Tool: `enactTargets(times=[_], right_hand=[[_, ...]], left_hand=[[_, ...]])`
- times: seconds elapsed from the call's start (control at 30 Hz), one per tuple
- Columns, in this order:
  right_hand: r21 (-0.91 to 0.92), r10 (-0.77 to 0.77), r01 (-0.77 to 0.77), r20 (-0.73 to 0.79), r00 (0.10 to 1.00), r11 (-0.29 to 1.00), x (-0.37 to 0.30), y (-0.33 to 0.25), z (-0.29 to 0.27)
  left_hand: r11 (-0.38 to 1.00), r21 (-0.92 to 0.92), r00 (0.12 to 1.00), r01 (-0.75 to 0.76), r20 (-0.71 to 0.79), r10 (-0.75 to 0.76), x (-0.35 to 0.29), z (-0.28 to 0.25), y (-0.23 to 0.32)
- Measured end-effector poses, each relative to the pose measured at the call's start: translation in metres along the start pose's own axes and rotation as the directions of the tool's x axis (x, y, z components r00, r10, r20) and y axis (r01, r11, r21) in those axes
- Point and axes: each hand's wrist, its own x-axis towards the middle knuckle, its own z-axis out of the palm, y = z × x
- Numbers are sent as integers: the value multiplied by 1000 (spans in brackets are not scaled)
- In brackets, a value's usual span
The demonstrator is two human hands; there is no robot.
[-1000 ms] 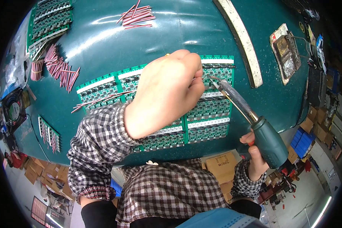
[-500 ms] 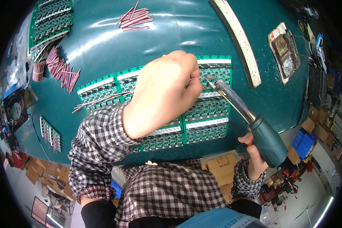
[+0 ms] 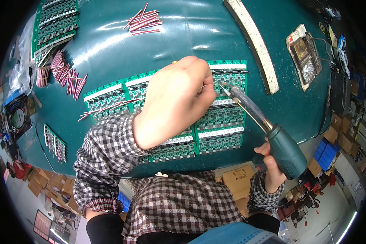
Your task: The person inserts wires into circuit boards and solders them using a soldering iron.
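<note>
My left hand (image 3: 175, 101) is closed in a pinch over the green circuit boards (image 3: 221, 116) in the middle of the table. Thin red-and-white wires (image 3: 112, 107) stick out from under that hand to the left, and a fine wire end shows at its fingertips. My right hand (image 3: 273, 164) is wrapped round the green handle of a soldering gun (image 3: 288, 152). The gun's tip points up and left at the boards, just right of my left fingertips. Whether the tip touches a board or the wire I cannot tell. My left hand hides part of the boards.
Loose red-and-white wires (image 3: 144, 21) lie at the back, with more wire bundles (image 3: 65, 73) at the left by stacked boards (image 3: 56, 24). A small board strip (image 3: 55, 143) and a fan (image 3: 18, 117) are left. A curved white strip (image 3: 254, 46) and a soldering stand (image 3: 304, 57) are right.
Hardly anything differs. The left hand has shifted very slightly, and the soldering gun stays close to its fingertips.
</note>
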Motion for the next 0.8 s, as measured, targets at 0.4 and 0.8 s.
enactTargets(times=[0.4, 0.8], right_hand=[[13, 6, -7, 11, 1000, 1000, -2, 3, 0], [-39, -8, 9, 32, 999, 999, -1, 0, 1]], left_hand=[[999, 0, 999, -34, -26, 34, 0, 2, -3], [999, -4, 998, -45, -37, 45, -1, 4, -3]])
